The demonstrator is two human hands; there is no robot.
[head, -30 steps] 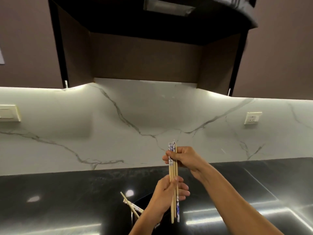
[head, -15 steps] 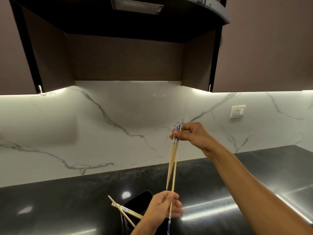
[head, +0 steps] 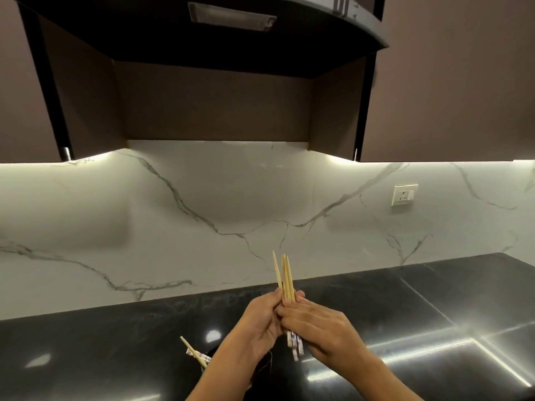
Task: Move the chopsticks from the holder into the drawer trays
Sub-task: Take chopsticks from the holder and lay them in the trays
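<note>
Head view. Both hands met in front of the person at lower centre, above a glossy black stone counter (head: pixel 405 302). The left hand (head: pixel 256 324) rose on a forearm that entered from the bottom edge. Its fingers were curled round a bundle of pale wooden chopsticks (head: pixel 286 280) from the left side. The right hand (head: pixel 321 331) came in from the lower right on a forearm angled up and to the left, with its back turned to the camera. Its fingers lay across the front of the same bundle and closed on it, touching the left hand's fingertips. Each hand thus gripped the bundle at about mid-length.

The bundle stood nearly upright in the air. Its tapered tips pointed upward and fanned slightly apart against the white grey-veined marble backsplash (head: pixel 202 215). Its blue-and-white patterned ends protruded below the hands.

To the left of the left forearm, a few more patterned wooden chopsticks (head: pixel 193 351) leaned out of a dark holder (head: pixel 215 355), whose outline was hard to separate from the counter.

A white wall socket (head: pixel 404 194) sat on the backsplash at right. Brown matte wall cabinets (head: pixel 451 82) and a dark extractor hood (head: pixel 231 33) hung above.
</note>
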